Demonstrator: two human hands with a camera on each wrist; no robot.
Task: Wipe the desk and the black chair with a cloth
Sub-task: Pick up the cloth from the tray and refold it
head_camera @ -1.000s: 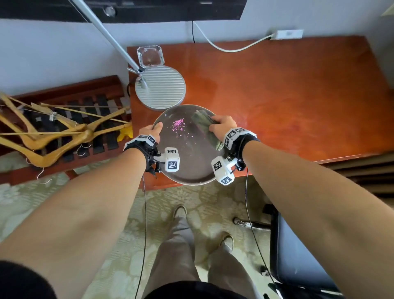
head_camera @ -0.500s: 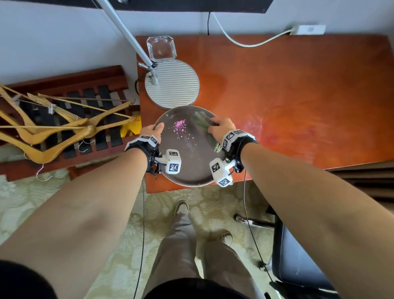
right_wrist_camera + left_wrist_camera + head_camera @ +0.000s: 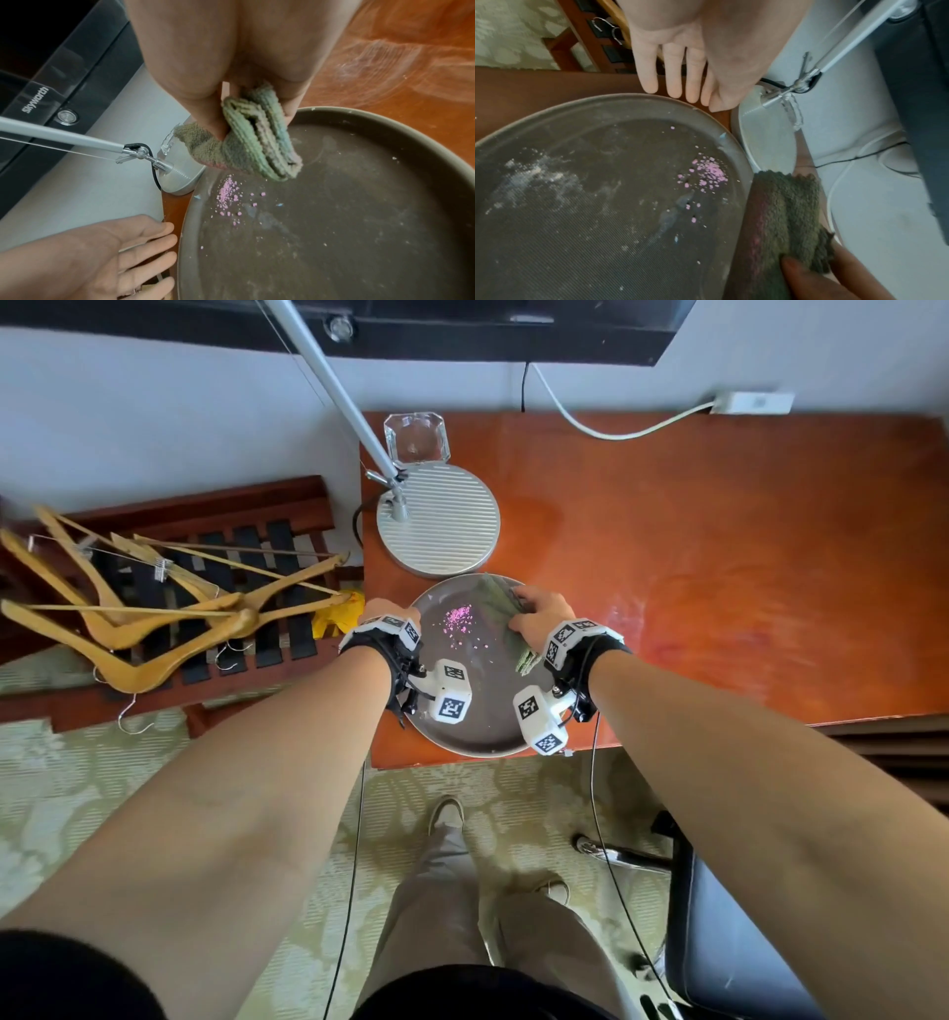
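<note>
- The right hand (image 3: 542,616) grips a folded green terry cloth (image 3: 253,142) — thumb on one side, fingers curled over the other — and holds it over the far edge of a round grey metal tray (image 3: 488,742).
- In the right wrist view the cloth's lower folds hang at the tray's far rim; whether they touch the tray's floor I cannot tell.
- The left hand (image 3: 680,67) is flat, with straight fingers held together, and holds nothing; its fingertips (image 3: 673,89) sit just at the tray's left rim, over the desk edge.
- A small heap of pink crumbs (image 3: 709,172) lies on the tray's far half, just left of the cloth — pale dust is spread over the near half.
- The tray sits at the near left corner of the glossy orange-brown wooden desk (image 3: 744,567).
- Just beyond the tray stands a ribbed round silver lamp base (image 3: 444,518), with a clear glass ashtray (image 3: 416,436) behind it.
- The black chair (image 3: 729,942) stands near right, on the patterned carpet, well apart from both hands.
- Left of the desk, wooden hangers (image 3: 128,608) lie on a slatted rack.
</note>
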